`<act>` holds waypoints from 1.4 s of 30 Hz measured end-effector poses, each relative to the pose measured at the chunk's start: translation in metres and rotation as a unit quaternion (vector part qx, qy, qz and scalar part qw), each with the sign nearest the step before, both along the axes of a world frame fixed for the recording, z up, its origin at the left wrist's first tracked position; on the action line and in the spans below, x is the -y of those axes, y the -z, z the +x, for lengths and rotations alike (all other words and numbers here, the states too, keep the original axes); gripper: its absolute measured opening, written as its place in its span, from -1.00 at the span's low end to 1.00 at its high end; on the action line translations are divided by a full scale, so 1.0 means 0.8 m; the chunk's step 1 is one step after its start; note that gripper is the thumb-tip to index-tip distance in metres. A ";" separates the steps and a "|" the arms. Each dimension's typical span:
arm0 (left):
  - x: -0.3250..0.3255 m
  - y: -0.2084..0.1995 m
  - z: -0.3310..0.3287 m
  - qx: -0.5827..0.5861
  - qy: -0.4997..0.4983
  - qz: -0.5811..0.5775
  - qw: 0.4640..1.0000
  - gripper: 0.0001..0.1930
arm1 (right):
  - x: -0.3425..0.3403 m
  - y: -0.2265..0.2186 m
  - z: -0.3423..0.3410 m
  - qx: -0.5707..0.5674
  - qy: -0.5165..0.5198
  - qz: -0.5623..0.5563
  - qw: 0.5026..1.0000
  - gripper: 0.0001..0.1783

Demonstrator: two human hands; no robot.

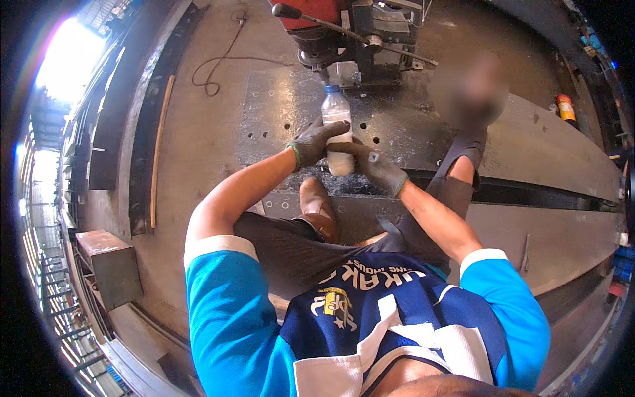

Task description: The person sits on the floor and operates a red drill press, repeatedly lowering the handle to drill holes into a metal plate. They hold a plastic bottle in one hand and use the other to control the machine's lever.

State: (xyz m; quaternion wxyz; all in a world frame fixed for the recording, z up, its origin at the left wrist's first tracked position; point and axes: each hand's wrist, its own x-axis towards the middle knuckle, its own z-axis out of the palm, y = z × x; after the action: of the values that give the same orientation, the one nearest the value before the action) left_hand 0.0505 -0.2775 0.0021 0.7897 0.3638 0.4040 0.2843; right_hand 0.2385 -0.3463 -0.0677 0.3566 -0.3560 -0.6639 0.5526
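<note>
A clear plastic bottle (337, 109) with a blue cap and whitish contents is held between my two gloved hands, cap end toward the machine. My left hand (315, 143), in a dark grey glove with a green cuff, is closed around the bottle's left side. From the right, my right hand (378, 165), in a matching glove, grips its lower part. Just beyond the cap stands a red and black drilling machine (317, 49) with a long lever handle (324, 24). Beneath it lies a dark steel plate (271, 109) with several drilled holes and wet-looking patches.
Wide steel plates (549, 145) extend to the right, near a blurred area. A cable (215, 69) loops on the floor at the far left. Long steel beams (149, 86) and a rusty metal box (109, 268) lie left. My boot (316, 205) rests close to the plate.
</note>
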 end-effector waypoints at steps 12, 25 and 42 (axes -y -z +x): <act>-0.174 -0.178 -0.054 -0.511 -0.303 0.707 0.383 -0.68 | -0.054 0.053 0.075 -0.037 -0.092 -0.129 0.987 -0.34; -0.249 -0.280 0.006 -0.663 0.236 0.575 0.419 -0.54 | -0.099 0.085 0.097 0.053 0.038 -0.084 0.994 -0.67; -0.231 -0.218 -0.053 -0.690 0.027 0.448 0.567 -0.41 | -0.096 0.031 0.081 -0.035 0.087 -0.259 0.961 -0.42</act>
State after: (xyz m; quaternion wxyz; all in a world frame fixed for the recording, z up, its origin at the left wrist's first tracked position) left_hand 0.0081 -0.0929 0.1761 0.0135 0.7677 0.6368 0.0696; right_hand 0.3029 -0.2696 -0.0921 0.3221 -0.4733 -0.4515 0.6844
